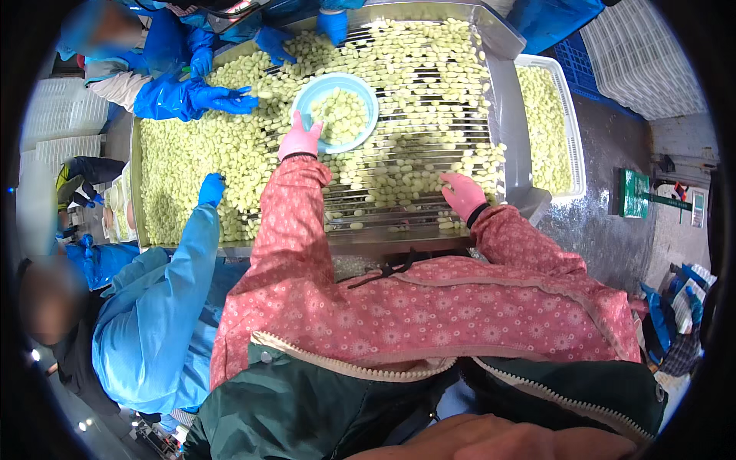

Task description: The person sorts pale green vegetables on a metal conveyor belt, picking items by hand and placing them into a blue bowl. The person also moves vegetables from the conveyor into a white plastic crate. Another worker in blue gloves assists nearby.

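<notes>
My left hand [300, 140], in a pink glove, is on the near left rim of a light blue plastic basin [372, 123], fingers over its edge. Pale green oval fruits [343, 115], grape-like, partly fill the basin. It rests on a metal bar grate [368, 221] strewn with many more of these fruits. Toward the grate's near right part, my right hand [463, 195], also pink-gloved, hovers at or touches the fruits with its fingers slightly spread. Whether it touches any of them is hard to tell.
Co-workers' blue-gloved hands [227, 99] reach over the fruit from the far left, and another [211, 190] from the near left. A white crate [577, 155] of fruit stands beyond the steel edge [512, 115] at right. Stacked white crates [644, 57] stand farther back.
</notes>
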The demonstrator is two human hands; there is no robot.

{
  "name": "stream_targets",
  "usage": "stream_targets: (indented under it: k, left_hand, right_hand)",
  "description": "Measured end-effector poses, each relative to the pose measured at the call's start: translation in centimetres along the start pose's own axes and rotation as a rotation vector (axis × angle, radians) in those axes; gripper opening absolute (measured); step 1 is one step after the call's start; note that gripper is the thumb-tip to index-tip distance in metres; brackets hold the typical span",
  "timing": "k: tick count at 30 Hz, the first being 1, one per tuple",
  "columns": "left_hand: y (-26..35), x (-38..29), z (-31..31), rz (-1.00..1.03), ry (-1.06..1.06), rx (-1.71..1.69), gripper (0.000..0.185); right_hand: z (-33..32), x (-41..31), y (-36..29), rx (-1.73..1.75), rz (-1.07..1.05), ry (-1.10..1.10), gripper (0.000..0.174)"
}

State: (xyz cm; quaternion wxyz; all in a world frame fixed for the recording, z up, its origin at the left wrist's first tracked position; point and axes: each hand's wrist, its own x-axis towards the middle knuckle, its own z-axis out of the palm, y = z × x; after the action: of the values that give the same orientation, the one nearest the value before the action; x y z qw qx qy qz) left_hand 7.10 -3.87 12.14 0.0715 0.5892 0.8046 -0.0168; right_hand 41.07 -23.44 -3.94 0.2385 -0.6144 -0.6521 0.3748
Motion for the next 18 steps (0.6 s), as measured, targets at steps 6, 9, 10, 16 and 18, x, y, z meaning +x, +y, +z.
stream_targets:
  k: [6, 9, 10, 16, 18]
  left_hand:
    - [-1.9, -8.2, 6.7, 0.043, -0.173, -0.191, 0.043]
    - [-5.9, -15.4, 10.7, -0.039, -0.307, -0.013, 0.061]
    - [-7.6, -16.8, 11.4, 0.02, -0.296, 0.039, 0.067]
    - [-17.1, -14.9, 13.0, -0.099, -0.284, -0.431, 0.051]
    - [-18.4, -14.4, 13.2, -0.15, -0.252, -0.383, 0.05]
  right_hand:
    - [-5.7, -2.9, 6.9, 0.015, 0.229, -0.179, 0.036]
    - [-8.9, -6.4, 13.3, -0.039, 0.424, -0.087, 0.039]
    - [-10.2, -7.3, 15.7, -0.046, 0.528, -0.027, 0.04]
    - [-13.8, -8.5, 26.8, 0.095, 0.649, 0.231, 0.046]
    - [-13.8, -7.7, 27.8, 0.054, 0.687, 0.256, 0.044]
